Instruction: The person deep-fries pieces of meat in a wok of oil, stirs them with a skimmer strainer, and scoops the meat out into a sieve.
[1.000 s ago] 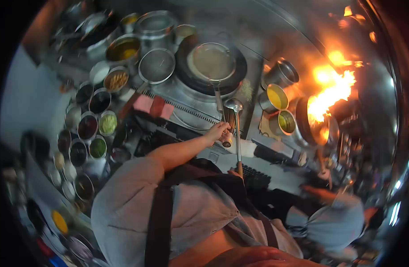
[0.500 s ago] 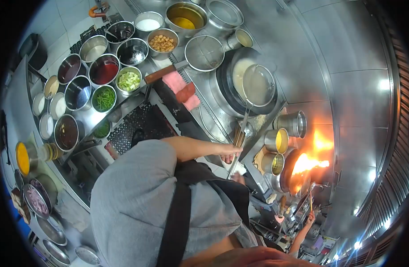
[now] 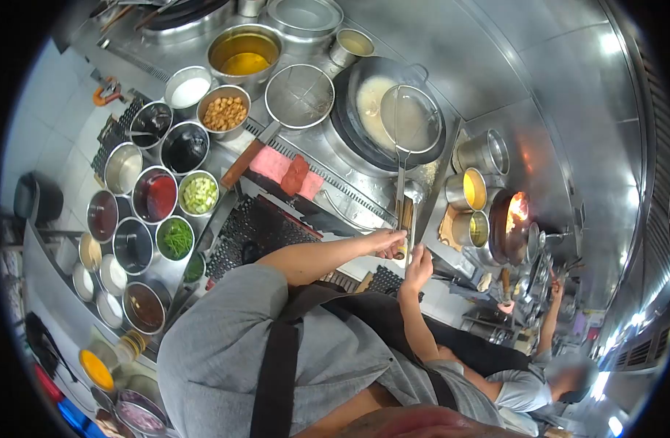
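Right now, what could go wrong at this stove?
The strainer in the left hand might tip and splash the pale liquid in the wok. The ladle in the right hand could knock the strainer's handle close by. Flames in the pan farther right might flare toward the pot beside it.

The tall flames (image 3: pixel 519 208) at the wok (image 3: pixel 500 225) on the right shrank to a low fire. The person's right hand (image 3: pixel 418 269) moved farther out, to just beside the left hand (image 3: pixel 390 244).
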A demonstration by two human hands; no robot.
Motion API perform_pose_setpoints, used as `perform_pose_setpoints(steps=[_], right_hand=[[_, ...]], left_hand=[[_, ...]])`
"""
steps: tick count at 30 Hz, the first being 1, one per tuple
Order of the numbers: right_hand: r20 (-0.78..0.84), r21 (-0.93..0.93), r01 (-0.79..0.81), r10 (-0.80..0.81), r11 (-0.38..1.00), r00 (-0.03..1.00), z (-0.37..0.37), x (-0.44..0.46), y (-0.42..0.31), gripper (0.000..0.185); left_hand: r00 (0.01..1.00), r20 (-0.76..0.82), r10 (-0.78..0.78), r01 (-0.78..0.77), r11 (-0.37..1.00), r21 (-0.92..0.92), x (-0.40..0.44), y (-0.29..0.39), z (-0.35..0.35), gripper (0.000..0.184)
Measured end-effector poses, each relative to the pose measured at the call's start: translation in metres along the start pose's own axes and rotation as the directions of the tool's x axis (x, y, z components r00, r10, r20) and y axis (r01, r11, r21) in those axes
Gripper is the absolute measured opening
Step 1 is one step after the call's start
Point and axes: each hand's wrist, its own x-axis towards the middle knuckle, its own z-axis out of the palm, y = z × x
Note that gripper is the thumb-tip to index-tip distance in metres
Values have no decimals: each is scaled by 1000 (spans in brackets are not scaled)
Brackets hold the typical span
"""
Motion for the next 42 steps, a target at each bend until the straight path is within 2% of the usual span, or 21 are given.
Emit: perform_pose_setpoints(steps=[2, 5, 7, 9, 13, 14, 17, 19, 21, 23, 24, 25, 28, 29, 30, 31, 33, 34, 35, 36, 42], right_hand=[[46, -30, -84, 86, 996, 995, -3, -13, 28, 33], [145, 34, -164, 157, 986, 977, 6, -42, 65, 41], [517, -306, 100, 77, 947, 852, -2, -60, 52, 31], [586, -302, 145, 63, 942, 808, 13, -65, 76, 28], [834, -258, 408, -12, 876, 552, 57, -41, 118, 28], [823, -186, 331, -37, 925, 566, 58, -32, 107, 29], [804, 19, 356, -226, 934, 549, 85, -5, 138, 30], [824, -18, 499, -269, 867, 498, 106, 3, 165, 41], [854, -177, 528, -137, 831, 501, 117, 7, 177, 46], [845, -228, 419, -35, 879, 534, 128, 9, 187, 54], [803, -125, 446, -174, 886, 570, 126, 10, 182, 54], [564, -10, 745, -611, 667, 555, 157, 4, 228, 46], [562, 128, 564, -528, 816, 636, 181, -4, 270, 36], [564, 286, 269, -389, 920, 729, 184, -7, 273, 33], [592, 425, -50, -236, 904, 771, 188, -8, 275, 31], [644, 525, -353, -90, 774, 760, 192, -8, 277, 28], [800, 555, -788, 89, 266, 593, 201, -6, 279, 25], [869, 484, -874, 146, -52, 472, 205, -5, 279, 24], [909, 412, -884, 166, -222, 382, 209, -2, 281, 24], [925, 374, -884, 177, -280, 335, 214, -2, 283, 24], [891, 377, -924, 297, -68, 342, 244, 4, 288, 24]], left_hand=[[998, 52, -34, 37, 998, -51, 1, 3, -10, 59], [1000, -1, -17, 17, 996, -86, 1, 4, -13, 54], [999, -5, -50, 50, 997, -61, 2, 10, -15, 52], [998, 13, -65, 66, 995, -75, 8, 9, -12, 52], [993, 34, -116, 118, 992, -54, 19, 9, -7, 54], [990, 42, -132, 134, 990, -33, 18, 11, -7, 54], [978, 33, -208, 208, 978, 1, 20, 16, -6, 54], [975, -10, -220, 220, 975, 0, 18, 17, -5, 54], [973, 5, -232, 232, 972, -37, 14, 25, -3, 53], [968, 31, -247, 248, 969, -7, 14, 23, -1, 53], [959, 35, -281, 281, 960, 20, 15, 21, 1, 53], [957, 39, -288, 286, 957, 43, 15, 18, 5, 54], [947, 71, -312, 309, 950, 53, 11, 17, 18, 54], [951, 84, -299, 298, 954, 24, 10, 19, 23, 54], [945, 91, -313, 314, 949, 6, 9, 18, 26, 53], [940, 91, -329, 329, 944, 15, 7, 20, 29, 53], [947, 101, -305, 307, 952, -4, 5, 24, 33, 54], [947, 91, -309, 310, 951, -2, 5, 24, 34, 54], [950, 86, -301, 302, 953, 7, 5, 24, 34, 54], [953, 79, -292, 292, 956, 12, 5, 23, 34, 54], [954, 51, -295, 292, 955, 45, -1, 19, 25, 55]])
